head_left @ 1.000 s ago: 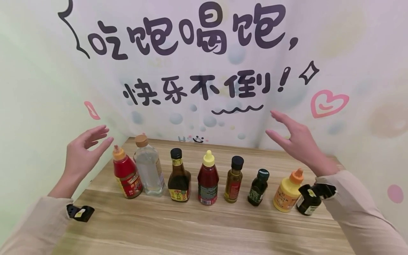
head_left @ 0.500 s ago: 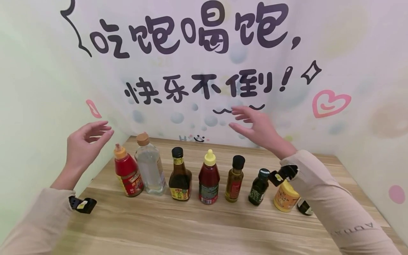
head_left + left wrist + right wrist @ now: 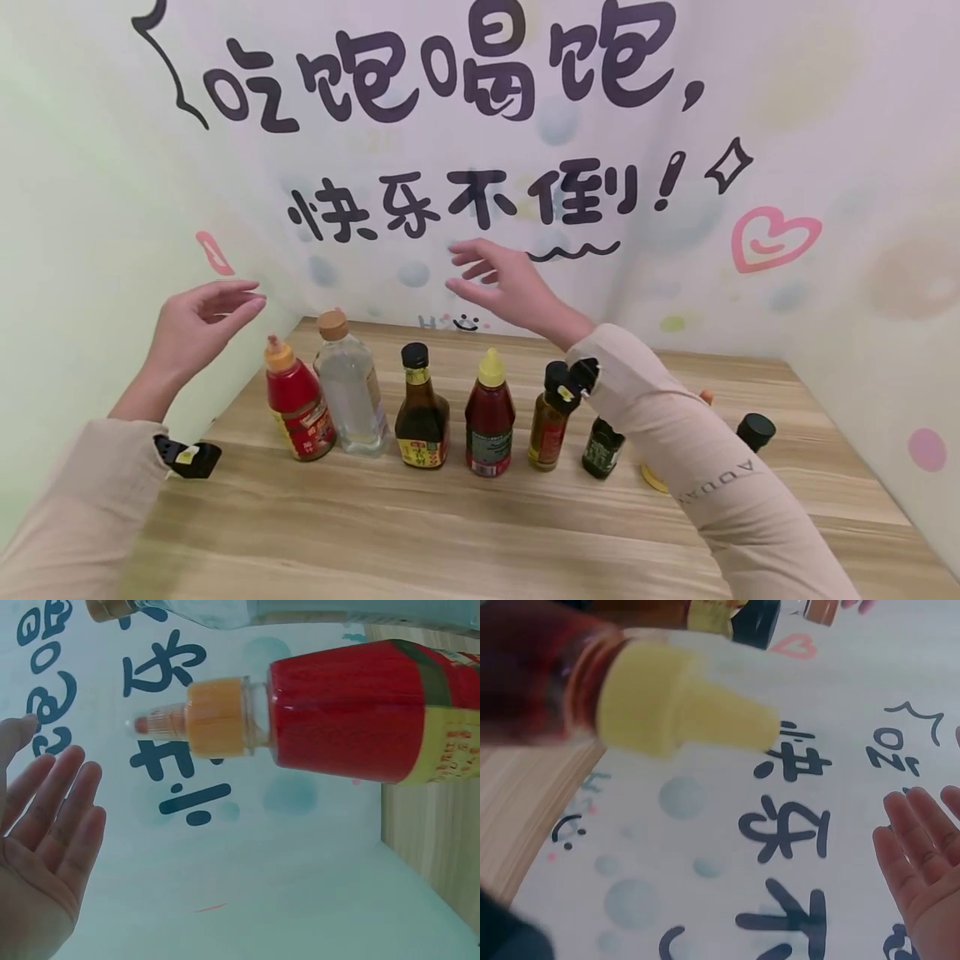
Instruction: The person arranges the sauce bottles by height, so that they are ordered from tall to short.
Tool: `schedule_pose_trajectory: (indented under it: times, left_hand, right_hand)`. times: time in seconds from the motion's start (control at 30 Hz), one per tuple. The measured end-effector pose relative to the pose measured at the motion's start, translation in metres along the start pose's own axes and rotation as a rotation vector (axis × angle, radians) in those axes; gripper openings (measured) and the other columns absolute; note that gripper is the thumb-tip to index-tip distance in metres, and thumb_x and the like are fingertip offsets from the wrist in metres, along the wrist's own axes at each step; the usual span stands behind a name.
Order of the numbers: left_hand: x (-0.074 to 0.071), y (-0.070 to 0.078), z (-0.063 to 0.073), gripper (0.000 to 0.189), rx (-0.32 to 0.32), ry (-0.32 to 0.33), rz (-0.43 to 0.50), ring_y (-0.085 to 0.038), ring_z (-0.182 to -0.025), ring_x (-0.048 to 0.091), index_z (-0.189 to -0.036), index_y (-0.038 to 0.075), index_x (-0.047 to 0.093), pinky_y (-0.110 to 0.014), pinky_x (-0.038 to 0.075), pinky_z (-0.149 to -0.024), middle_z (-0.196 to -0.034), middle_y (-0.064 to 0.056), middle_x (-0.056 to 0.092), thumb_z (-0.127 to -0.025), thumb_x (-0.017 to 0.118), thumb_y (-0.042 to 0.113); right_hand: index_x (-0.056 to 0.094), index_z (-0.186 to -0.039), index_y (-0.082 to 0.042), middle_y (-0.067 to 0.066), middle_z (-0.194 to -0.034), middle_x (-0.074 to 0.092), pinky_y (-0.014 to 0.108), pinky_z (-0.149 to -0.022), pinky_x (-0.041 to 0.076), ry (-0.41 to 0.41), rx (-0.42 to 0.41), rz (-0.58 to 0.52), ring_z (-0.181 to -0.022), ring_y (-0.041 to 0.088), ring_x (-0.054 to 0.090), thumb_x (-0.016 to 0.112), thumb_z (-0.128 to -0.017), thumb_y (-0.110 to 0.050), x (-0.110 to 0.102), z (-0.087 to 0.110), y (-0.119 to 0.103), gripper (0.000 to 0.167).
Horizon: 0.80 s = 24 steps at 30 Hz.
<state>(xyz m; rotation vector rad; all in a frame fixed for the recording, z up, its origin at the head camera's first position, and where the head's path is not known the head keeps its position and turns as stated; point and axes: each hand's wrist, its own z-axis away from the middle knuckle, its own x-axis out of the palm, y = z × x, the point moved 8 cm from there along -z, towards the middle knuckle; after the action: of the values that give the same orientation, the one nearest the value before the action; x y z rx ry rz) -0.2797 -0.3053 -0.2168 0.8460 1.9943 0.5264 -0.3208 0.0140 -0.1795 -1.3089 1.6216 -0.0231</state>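
My left hand [image 3: 198, 337] hovers above and slightly left of a red ketchup bottle [image 3: 300, 417] with an orange cap; its fingers are relaxed and hold nothing. The left wrist view shows the same ketchup bottle [image 3: 345, 712] beside the left palm [image 3: 37, 862], apart from it. My right hand [image 3: 513, 287] is in the air above and behind a dark red squeeze bottle [image 3: 491, 417] with a yellow nozzle cap, also holding nothing. In the right wrist view that yellow cap [image 3: 649, 697] looms close, with the fingers [image 3: 915, 840] away from it.
The bottles stand in a row on a wooden table [image 3: 420, 542]: a clear bottle [image 3: 352, 400], a soy sauce bottle [image 3: 422, 425], a slim brown bottle [image 3: 547, 437], a small dark bottle [image 3: 602, 450]. My right sleeve [image 3: 697, 442] partly hides a yellow bottle [image 3: 655, 477] and a dark-capped one [image 3: 756, 429].
My right hand has swept left through the air, from above the right-hand bottles to near the row's middle. The left hand has barely moved, and the bottles have stayed put.
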Motion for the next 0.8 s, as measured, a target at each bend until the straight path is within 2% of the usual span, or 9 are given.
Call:
schedule_pose_trajectory:
  times: [0.1,0.17,0.27,0.4,0.47,0.53,0.57,0.63,0.8]
  left_hand:
    - [0.006,-0.010,0.002,0.040,-0.037,-0.070,-0.041,0.016,-0.078,0.048,-0.116,0.004,0.056,-0.006,0.040,-0.065,-0.090,0.022,0.059,-0.086,0.058,0.029]
    - [0.011,-0.016,0.004,0.042,-0.050,-0.117,-0.062,0.014,-0.080,0.048,-0.120,0.004,0.054,-0.009,0.040,-0.065,-0.098,0.006,0.063,-0.087,0.056,0.030]
    - [0.017,-0.024,0.006,0.045,-0.044,-0.175,-0.062,-0.001,-0.089,0.054,-0.123,0.004,0.050,-0.018,0.046,-0.070,-0.110,-0.015,0.059,-0.088,0.053,0.032]
    - [0.025,-0.033,0.006,0.044,-0.030,-0.232,0.011,-0.023,-0.098,0.055,-0.124,0.004,0.049,-0.038,0.046,-0.079,-0.115,-0.019,0.055,-0.089,0.052,0.030]
    - [0.029,-0.035,0.007,0.044,-0.037,-0.267,0.027,-0.018,-0.099,0.055,-0.125,0.004,0.047,-0.042,0.045,-0.081,-0.117,-0.019,0.054,-0.089,0.052,0.030]
    - [0.033,-0.035,0.009,0.045,-0.049,-0.299,0.028,-0.005,-0.096,0.054,-0.127,0.004,0.046,-0.035,0.046,-0.080,-0.119,-0.018,0.053,-0.089,0.052,0.029]
    - [0.035,-0.034,0.011,0.048,-0.061,-0.318,0.009,-0.003,-0.096,0.053,-0.128,0.003,0.044,-0.039,0.045,-0.082,-0.120,-0.021,0.051,-0.090,0.051,0.031]
    - [0.037,-0.035,0.014,0.049,-0.074,-0.339,-0.005,0.007,-0.093,0.049,-0.129,0.003,0.043,-0.034,0.046,-0.080,-0.121,-0.021,0.050,-0.090,0.051,0.030]
    - [0.044,-0.040,0.018,0.049,-0.093,-0.352,0.007,0.002,-0.096,0.050,-0.129,0.003,0.042,-0.031,0.047,-0.080,-0.122,-0.021,0.050,-0.089,0.052,0.029]
  right_hand:
    - [0.049,-0.123,-0.010,0.004,-0.113,0.058,0.024,-0.079,0.045,-0.019,0.005,-0.026,-0.092,0.009,0.057,0.059,-0.085,-0.025,0.011,-0.008,-0.005,0.043]
    - [0.049,-0.123,-0.010,0.005,-0.112,0.058,0.023,-0.077,0.046,-0.040,0.007,-0.039,-0.092,0.009,0.057,0.060,-0.085,-0.025,0.019,-0.013,-0.009,0.042]
    - [0.049,-0.123,-0.010,0.004,-0.112,0.057,0.022,-0.074,0.047,-0.082,0.014,-0.036,-0.092,0.010,0.057,0.060,-0.085,-0.024,0.033,-0.020,-0.014,0.043]
    - [0.048,-0.124,-0.010,0.004,-0.113,0.057,0.021,-0.076,0.046,-0.138,0.003,-0.025,-0.094,0.010,0.056,0.060,-0.085,-0.025,0.049,-0.028,-0.024,0.045]
    - [0.047,-0.125,-0.010,0.004,-0.113,0.057,0.021,-0.075,0.046,-0.161,0.007,-0.036,-0.095,0.010,0.055,0.060,-0.084,-0.026,0.057,-0.032,-0.028,0.046]
    - [0.046,-0.126,-0.011,0.004,-0.114,0.056,0.020,-0.076,0.046,-0.174,0.020,-0.045,-0.096,0.011,0.055,0.060,-0.084,-0.027,0.064,-0.036,-0.030,0.047]
    - [0.046,-0.126,-0.011,0.004,-0.114,0.056,0.020,-0.075,0.046,-0.176,0.028,-0.057,-0.096,0.011,0.055,0.060,-0.084,-0.027,0.067,-0.037,-0.031,0.047]
    - [0.046,-0.126,-0.011,0.004,-0.114,0.056,0.020,-0.076,0.046,-0.181,0.048,-0.075,-0.097,0.011,0.055,0.061,-0.084,-0.026,0.075,-0.041,-0.031,0.047]
    - [0.046,-0.125,-0.009,0.007,-0.116,0.055,0.019,-0.081,0.043,-0.182,0.065,-0.129,-0.101,0.014,0.054,0.062,-0.083,-0.026,0.092,-0.046,-0.032,0.048]
